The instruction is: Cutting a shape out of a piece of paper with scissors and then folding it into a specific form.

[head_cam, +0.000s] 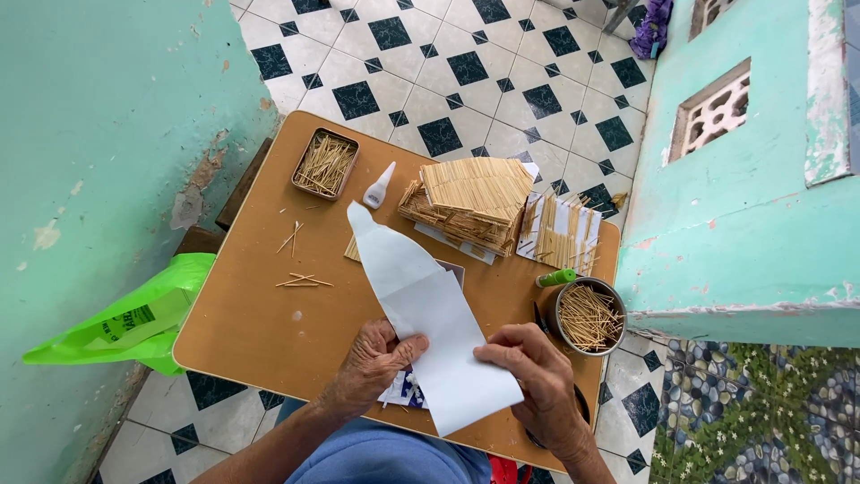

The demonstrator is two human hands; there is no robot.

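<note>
Both hands, left [372, 363] and right [533, 376], pinch the white paper strip [421, 305] with curled fingers.

Left hand [376, 358]: bare, no ring, no glove; knuckles knobbly, back of hand creased and veined; nails short. Right hand [537, 376]: likewise bare; deep wrinkles over the knuckles, tendons raised along the back; no ring or bracelet seen. Both forearms uncovered to the frame edge; no sleeve, no watch visible on the left wrist; right wrist likewise unadorned. At 6 o'clock, between the forearms, blue garment [385, 457]: plain cloth, soft folds; cut and kind cannot be told.
</note>
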